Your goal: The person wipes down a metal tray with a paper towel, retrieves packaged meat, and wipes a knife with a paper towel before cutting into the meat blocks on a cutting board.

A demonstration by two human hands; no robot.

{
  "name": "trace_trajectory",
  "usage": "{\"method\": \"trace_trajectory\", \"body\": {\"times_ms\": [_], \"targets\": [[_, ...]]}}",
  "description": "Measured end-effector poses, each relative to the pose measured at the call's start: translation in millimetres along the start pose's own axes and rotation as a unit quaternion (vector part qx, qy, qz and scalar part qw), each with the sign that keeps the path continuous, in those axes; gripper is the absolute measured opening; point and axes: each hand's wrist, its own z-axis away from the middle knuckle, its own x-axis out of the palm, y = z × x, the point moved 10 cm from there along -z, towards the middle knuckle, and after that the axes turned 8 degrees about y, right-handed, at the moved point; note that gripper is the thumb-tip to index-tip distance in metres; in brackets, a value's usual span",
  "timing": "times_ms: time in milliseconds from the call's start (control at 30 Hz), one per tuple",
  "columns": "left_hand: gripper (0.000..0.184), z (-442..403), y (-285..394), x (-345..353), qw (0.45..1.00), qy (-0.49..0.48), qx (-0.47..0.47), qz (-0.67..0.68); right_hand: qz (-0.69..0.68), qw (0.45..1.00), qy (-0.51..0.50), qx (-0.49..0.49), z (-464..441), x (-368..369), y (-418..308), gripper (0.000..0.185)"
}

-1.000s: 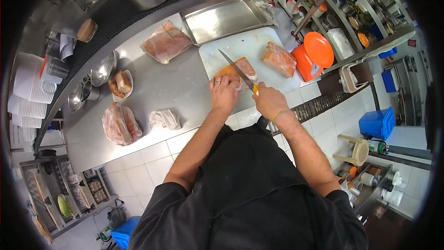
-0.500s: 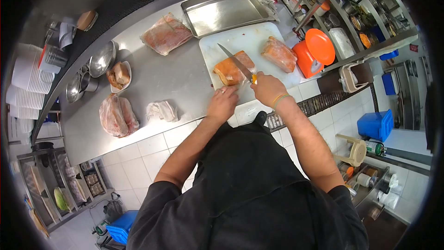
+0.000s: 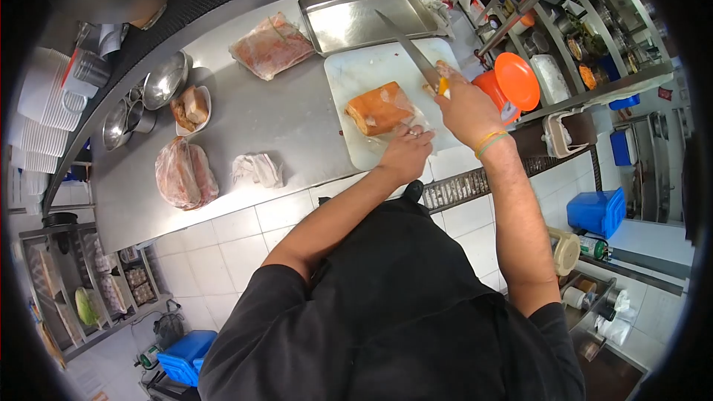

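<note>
An orange-brown block of meat [image 3: 379,108] lies on the white cutting board [image 3: 342,74], with clear plastic wrap [image 3: 420,122] at its right side. My left hand [image 3: 407,152] is at the board's near edge beside the block, its fingers closed on the wrap. My right hand [image 3: 469,110] grips the yellow handle of a long knife [image 3: 416,56], whose blade points up and left over the board toward the metal tray [image 3: 364,15]. The second wrapped block is mostly hidden behind my right hand.
An orange scale [image 3: 516,82] stands right of the board. Wrapped meat [image 3: 272,46] lies left of the tray, and another wrapped piece [image 3: 186,173] sits farther left near crumpled plastic [image 3: 256,170]. Metal bowls [image 3: 165,82] and a white dish with meat [image 3: 191,110] are at the left.
The knife has lifted off the block and moved right and up with my right hand. My left hand has shifted right, onto the wrap. The view has shifted slightly.
</note>
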Motion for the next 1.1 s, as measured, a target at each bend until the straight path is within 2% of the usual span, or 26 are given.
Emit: {"method": "trace_trajectory", "body": {"times_ms": [67, 167, 267, 367, 467, 567, 667, 767, 867, 967, 1100], "targets": [[0.025, -14.9, 7.7, 8.4, 1.0, -0.013, 0.005, -0.022, 0.003, 0.997, -0.039, 0.072, 7.2, -4.6, 19.8, 0.046], [0.028, -16.4, 13.4, 48.0, 0.987, -0.152, 0.025, -0.048, 0.025, 0.987, -0.083, 0.135, 24.0, 2.0, 46.5, 0.043], [0.032, 0.0, 21.4, 65.5, 0.981, -0.175, 0.029, -0.075, 0.035, 0.986, -0.089, 0.135, 44.2, 14.8, 55.5, 0.04], [0.044, 25.9, 26.8, 36.9, 0.994, -0.093, 0.011, -0.064, 0.019, 0.986, -0.107, 0.126, 70.7, 33.8, 48.0, 0.038], [0.047, 46.6, 8.0, -6.3, 0.991, -0.118, -0.055, 0.019, -0.006, 0.984, -0.128, 0.127, 92.4, 51.7, 26.6, 0.036], [0.039, 50.3, -47.1, -48.6, 0.924, -0.25, -0.265, 0.115, -0.038, 0.98, -0.139, 0.135, 109.5, 74.2, 17.0, 0.035], [0.032, 34.4, -90.4, -104.0, 0.964, 0.005, -0.266, 0.019, -0.056, 0.98, -0.137, 0.13, 119.7, 96.3, 16.3, 0.034], [0.029, 24.6, -95.2, -105.9, 0.98, 0.018, -0.198, 0.024, -0.069, 0.982, -0.123, 0.125, 129.5, 112.6, 20.3, 0.034], [0.032, 30.1, -82.5, -84.1, 0.976, 0.006, -0.2, 0.082, -0.092, 0.981, -0.108, 0.13, 138.7, 123.7, 26.5, 0.034], [0.039, 44.8, -68.3, -67.8, 0.979, 0.039, -0.198, 0.021, -0.126, 0.977, -0.093, 0.146, 152.3, 128.4, 39.0, 0.034], [0.054, 75.4, -51.5, -24.7, 0.989, -0.007, -0.145, 0.003, -0.133, 0.969, -0.074, 0.195, 180.0, 137.1, 75.0, 0.035]]}}
